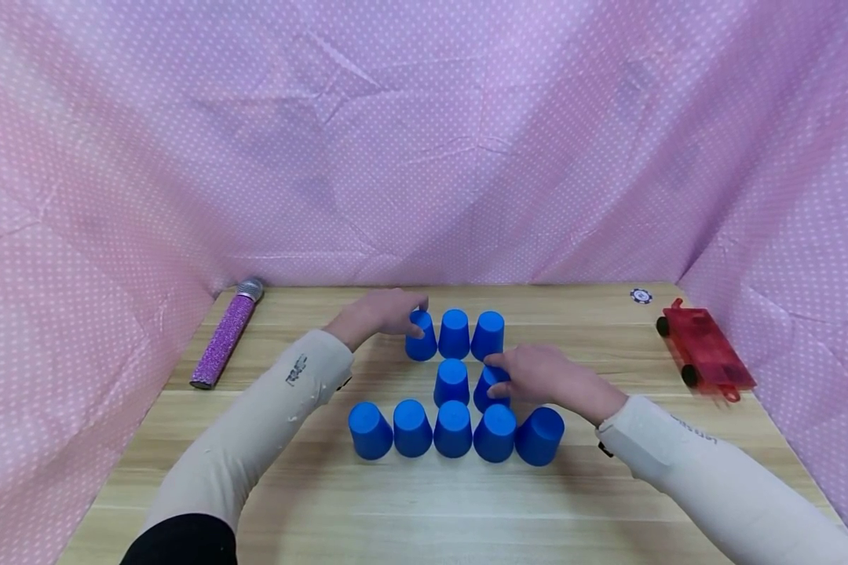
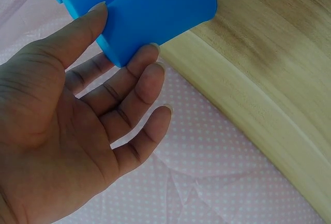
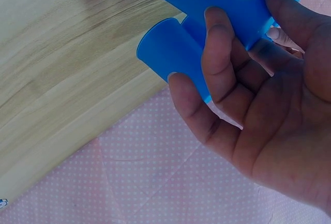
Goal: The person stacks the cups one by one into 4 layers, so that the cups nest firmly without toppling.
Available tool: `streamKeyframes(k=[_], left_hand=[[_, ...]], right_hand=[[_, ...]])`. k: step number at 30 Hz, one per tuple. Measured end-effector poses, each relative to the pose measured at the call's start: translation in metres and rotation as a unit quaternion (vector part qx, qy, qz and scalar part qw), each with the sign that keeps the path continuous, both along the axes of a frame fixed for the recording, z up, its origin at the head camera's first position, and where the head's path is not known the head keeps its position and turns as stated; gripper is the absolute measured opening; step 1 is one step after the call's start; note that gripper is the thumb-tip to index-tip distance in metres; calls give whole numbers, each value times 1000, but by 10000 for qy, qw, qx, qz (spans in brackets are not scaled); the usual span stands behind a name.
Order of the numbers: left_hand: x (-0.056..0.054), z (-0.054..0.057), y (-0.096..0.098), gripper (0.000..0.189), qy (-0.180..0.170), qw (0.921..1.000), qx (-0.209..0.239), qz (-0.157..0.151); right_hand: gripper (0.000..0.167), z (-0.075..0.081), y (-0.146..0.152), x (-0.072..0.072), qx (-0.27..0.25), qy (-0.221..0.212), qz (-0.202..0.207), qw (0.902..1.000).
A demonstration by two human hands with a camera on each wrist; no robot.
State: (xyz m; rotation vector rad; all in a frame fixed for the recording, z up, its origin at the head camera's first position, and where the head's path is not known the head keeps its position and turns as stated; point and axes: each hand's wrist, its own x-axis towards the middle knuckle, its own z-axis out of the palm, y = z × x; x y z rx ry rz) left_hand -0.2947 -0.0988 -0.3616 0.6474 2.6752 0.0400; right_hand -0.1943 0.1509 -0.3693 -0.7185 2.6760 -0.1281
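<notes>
Expect light, stiff, perhaps slippery blue cups [image 1: 453, 433], best pinched high on the sides, with fingers of the left hand [image 1: 385, 312] clamped round the back row's left cup [image 1: 422, 350] on the table [image 1: 424, 518], and of the right hand [image 1: 537, 373] round the middle row's right cup [image 1: 482, 392].

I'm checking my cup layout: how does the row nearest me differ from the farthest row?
The nearest row of cups counts five; the farthest row of cups counts three. Your left hand grips the farthest row's left-end cup, while no hand grips the nearest row. Both rows are all blue and upside down.
</notes>
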Motion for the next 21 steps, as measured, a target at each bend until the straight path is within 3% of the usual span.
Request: streamKeyframes(k=[8, 15, 21], left_hand=[[0, 1, -2, 52, 4, 9999, 65, 77], [1, 1, -2, 54, 195, 9998, 9, -95], [2, 6, -8, 64, 120, 9998, 163, 18]], right_hand=[[59, -1, -1, 0, 3, 45, 35, 10000], [59, -1, -1, -1, -14, -16, 4, 10000], [59, 0, 0, 0, -72, -41, -19, 10000]])
